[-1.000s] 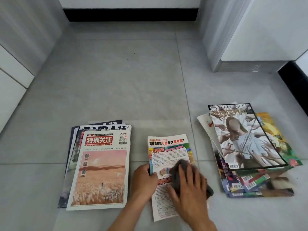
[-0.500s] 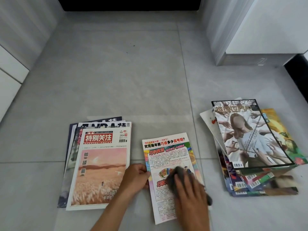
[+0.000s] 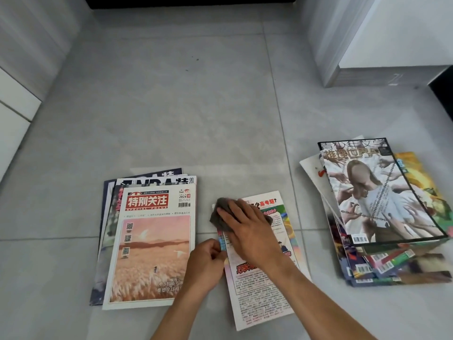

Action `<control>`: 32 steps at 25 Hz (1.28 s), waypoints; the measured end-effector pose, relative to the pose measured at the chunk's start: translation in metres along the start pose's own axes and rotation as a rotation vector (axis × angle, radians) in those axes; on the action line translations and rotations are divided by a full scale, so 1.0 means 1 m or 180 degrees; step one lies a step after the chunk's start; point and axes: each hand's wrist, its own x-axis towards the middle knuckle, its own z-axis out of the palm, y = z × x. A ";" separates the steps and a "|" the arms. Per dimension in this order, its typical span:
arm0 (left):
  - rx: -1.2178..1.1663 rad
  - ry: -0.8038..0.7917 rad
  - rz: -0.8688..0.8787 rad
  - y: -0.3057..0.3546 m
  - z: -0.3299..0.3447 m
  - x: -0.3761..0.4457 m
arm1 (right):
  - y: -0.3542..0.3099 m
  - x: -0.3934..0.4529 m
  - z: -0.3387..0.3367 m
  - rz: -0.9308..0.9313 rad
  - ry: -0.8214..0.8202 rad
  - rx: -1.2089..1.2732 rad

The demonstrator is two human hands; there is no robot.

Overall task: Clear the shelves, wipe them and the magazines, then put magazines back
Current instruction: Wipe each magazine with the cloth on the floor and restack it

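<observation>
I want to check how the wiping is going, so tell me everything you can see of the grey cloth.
The grey cloth is a dark, soft, crumpled rag, mostly hidden beneath the right hand, whose flat fingers press it onto the upper left corner of the middle magazine lying on the floor. Its bunched edge sticks out past the fingertips.

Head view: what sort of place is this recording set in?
Probably an indoor room in a home or office, with the work done on the floor. The large grey floor tiles, a white cabinet with a dark plinth, and magazine stacks lying on the tiles suggest it.
</observation>
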 end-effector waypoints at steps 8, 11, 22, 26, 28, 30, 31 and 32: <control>0.0108 -0.0013 -0.0066 0.010 -0.002 -0.011 | 0.044 -0.116 -0.025 0.1097 0.0503 -0.0138; -0.0003 0.0032 -0.0094 0.016 -0.003 -0.017 | -0.005 -0.189 0.000 0.0591 0.0383 -0.0172; -0.1999 -0.0408 -0.0060 0.073 -0.012 -0.044 | 0.009 -0.160 -0.041 0.0688 0.1357 0.0736; -0.2585 -0.0497 0.0275 0.112 -0.013 -0.057 | 0.021 -0.122 -0.086 0.1352 0.1777 0.1622; -0.2662 -0.0637 0.0588 0.134 -0.007 -0.065 | 0.029 -0.109 -0.108 0.2062 0.2135 0.2398; -0.2415 -0.0702 0.0705 0.144 0.000 -0.069 | 0.044 -0.097 -0.132 0.2770 0.2839 0.3316; -0.2279 -0.0657 0.0690 0.144 0.004 -0.070 | 0.055 -0.095 -0.143 0.3034 0.3207 0.3728; -0.2160 -0.0539 0.0660 0.142 0.007 -0.070 | 0.069 -0.096 -0.151 0.3318 0.3474 0.4085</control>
